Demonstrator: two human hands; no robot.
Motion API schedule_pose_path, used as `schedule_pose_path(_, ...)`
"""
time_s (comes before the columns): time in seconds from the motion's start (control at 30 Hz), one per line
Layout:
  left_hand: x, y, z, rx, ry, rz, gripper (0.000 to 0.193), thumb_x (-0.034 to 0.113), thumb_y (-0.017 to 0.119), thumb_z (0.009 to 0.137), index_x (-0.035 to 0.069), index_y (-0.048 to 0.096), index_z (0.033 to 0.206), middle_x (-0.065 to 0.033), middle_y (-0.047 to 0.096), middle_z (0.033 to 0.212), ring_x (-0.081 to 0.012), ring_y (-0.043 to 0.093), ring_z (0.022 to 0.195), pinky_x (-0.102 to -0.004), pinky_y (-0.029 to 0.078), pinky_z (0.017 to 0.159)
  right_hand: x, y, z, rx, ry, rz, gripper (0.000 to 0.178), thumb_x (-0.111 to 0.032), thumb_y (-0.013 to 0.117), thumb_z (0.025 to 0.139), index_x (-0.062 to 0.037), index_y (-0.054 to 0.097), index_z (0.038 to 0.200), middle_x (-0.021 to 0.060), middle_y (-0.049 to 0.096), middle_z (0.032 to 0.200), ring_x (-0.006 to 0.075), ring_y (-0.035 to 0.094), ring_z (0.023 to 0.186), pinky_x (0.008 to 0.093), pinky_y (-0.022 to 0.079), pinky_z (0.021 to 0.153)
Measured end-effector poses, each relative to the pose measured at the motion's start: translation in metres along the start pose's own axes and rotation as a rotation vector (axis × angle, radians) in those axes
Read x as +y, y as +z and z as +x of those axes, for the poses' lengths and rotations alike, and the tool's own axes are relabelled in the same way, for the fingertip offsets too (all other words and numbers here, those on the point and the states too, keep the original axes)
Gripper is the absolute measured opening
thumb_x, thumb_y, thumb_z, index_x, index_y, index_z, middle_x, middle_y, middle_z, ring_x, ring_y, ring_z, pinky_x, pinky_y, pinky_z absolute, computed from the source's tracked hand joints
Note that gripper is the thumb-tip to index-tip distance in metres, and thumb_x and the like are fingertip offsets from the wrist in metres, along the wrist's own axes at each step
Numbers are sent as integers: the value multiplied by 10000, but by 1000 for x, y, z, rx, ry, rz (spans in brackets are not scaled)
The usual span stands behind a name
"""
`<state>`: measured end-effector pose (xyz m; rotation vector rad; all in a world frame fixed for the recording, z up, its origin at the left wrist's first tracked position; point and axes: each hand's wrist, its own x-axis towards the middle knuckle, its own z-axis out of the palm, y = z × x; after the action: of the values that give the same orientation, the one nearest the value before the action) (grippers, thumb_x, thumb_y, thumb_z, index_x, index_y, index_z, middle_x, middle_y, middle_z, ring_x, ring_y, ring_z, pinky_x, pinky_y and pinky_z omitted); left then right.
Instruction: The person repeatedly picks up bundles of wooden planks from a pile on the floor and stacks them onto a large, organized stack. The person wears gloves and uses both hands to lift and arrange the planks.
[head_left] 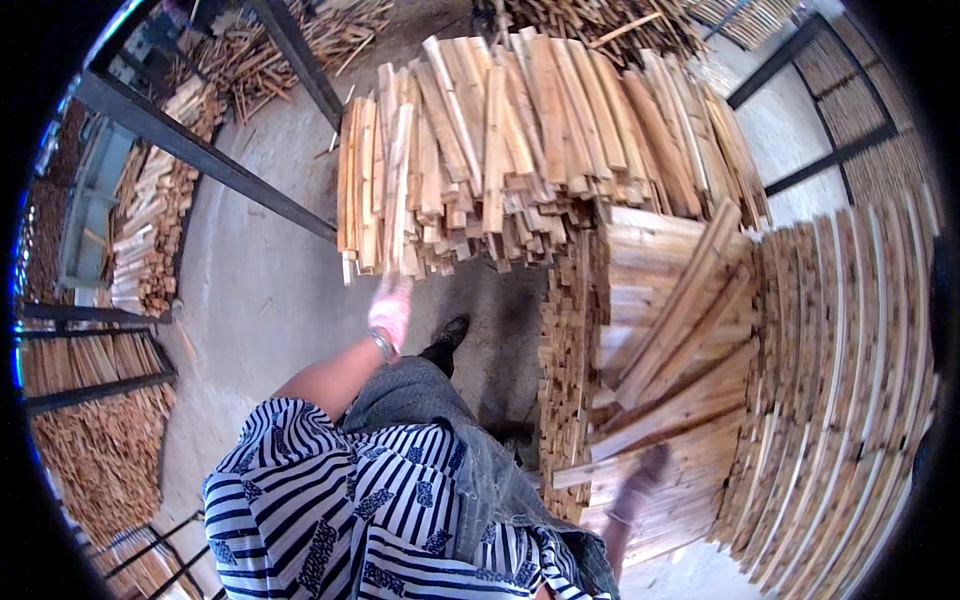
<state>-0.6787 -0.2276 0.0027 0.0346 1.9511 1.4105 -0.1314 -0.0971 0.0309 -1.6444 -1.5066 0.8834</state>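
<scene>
My left hand [391, 308], in a pale pink glove with a metal bracelet at the wrist, is closed round the near end of a wooden slat [398, 190]. That slat lies at the left side of a big heap of slats [560, 110], its near end sticking out toward me. At the lower right, my right hand [638, 487] is smeared by motion, and its fingers cannot be made out. It is over a neat stack of slats [655, 510], close to several loose slats [680, 310] lying askew on top.
A long, tall row of stacked slats [850, 390] bounds the right side. Dark metal frames [200, 150] cross the left, with more wood piles [150, 230] beyond. Grey concrete floor [240, 250] shows between, and my shoe [453, 332] stands under the big heap's near edge.
</scene>
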Motion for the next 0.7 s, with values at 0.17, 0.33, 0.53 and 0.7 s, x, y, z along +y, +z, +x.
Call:
schedule_pose_path(0.17, 5, -67, 116, 129, -51, -15, 739, 455, 578, 1019, 9, 366, 1568, -192, 413, 1594, -277, 367, 1487, -366, 272, 1208, -139, 298, -21, -1023, 36, 1, 536, -339, 598, 1012, 24, 547, 1403, 231, 592, 1408, 329, 574, 1294, 374, 425, 1103)
schedule_pose_path(0.33, 20, -61, 198, 101, -169, -76, 739, 548, 531, 1017, 50, 414, 1551, -121, 435, 1590, -263, 399, 1456, -386, 291, 1199, -220, 503, 16, -1169, 608, 258, 759, -603, 440, 1032, -2, 395, 1492, 193, 502, 1482, 345, 529, 1322, 439, 425, 1111)
schedule_pose_path(0.53, -7, 11, 226, 263, -140, 184, 1013, 679, 469, 975, -33, 131, 1612, -273, 164, 1673, -351, 191, 1557, -373, 166, 1266, -242, 649, 21, -734, 1019, 283, 820, -695, 314, 1014, -51, 449, 1504, 195, 526, 1472, 384, 541, 1302, 488, 413, 1121)
schedule_pose_path(0.7, -2, 24, 235, 180, -251, -37, 1027, 626, 506, 957, -72, 106, 1594, -271, 210, 1660, -373, 186, 1559, -383, 224, 1241, -234, 679, 15, -741, 1016, 300, 706, -602, 362, 995, -65, 573, 1403, 169, 566, 1444, 356, 535, 1279, 486, 368, 1134)
